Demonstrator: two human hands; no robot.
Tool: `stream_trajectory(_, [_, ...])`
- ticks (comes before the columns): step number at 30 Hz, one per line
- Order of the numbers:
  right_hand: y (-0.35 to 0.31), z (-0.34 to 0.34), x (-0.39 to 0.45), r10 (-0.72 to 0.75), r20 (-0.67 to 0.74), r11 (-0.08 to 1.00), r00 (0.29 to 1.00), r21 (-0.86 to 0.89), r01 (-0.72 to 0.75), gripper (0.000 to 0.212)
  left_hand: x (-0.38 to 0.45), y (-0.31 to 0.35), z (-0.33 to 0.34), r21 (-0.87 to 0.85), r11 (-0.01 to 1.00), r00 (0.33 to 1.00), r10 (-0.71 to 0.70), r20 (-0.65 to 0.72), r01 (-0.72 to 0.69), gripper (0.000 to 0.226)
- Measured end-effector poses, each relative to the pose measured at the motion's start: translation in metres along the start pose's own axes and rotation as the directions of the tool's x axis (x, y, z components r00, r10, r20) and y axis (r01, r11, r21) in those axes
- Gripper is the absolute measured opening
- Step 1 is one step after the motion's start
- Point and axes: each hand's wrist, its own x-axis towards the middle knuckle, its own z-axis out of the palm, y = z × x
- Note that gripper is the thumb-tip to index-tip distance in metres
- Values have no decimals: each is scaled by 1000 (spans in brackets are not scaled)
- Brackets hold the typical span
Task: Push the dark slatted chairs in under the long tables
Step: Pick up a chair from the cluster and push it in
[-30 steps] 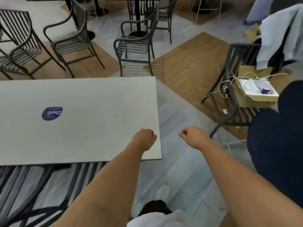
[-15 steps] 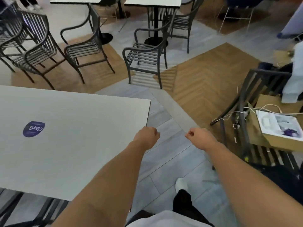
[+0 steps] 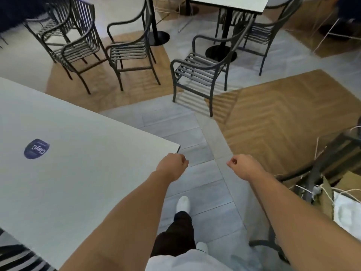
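Left hand (image 3: 172, 165): loose fist, empty, over the surface (image 3: 78, 163) corner.
Right hand (image 3: 244, 166): loose fist, empty.
Slatted chair (image 3: 199, 72): far, apart from hands.

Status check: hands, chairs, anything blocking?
Left hand and right hand fisted, empty. Nearest slatted chair stands out on the floor, untouched. Grey tiled path toward it looks open.
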Motion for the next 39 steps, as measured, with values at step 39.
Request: stream_trajectory(39, [-21, -421, 646, -218, -36, 964, 975, -166, 210, 30, 626, 237, -233, -71, 997, 994, -48, -102, 40, 35])
